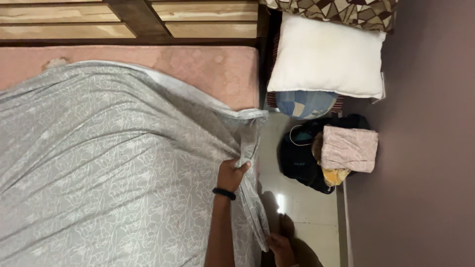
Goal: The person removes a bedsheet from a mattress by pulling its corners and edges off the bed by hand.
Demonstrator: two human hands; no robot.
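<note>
Wearing a thin black round wristband of plain smooth material point(224, 193), sitting snug around the wrist just under the left hand point(232, 174). Leaving the long left forearm point(220, 232) bare, uncovered all the way down to the lower edge of the view. Showing the right hand point(281, 247) only partly, bare as well, its wrist being cut off by the edge and lying in dim shadow.
</note>
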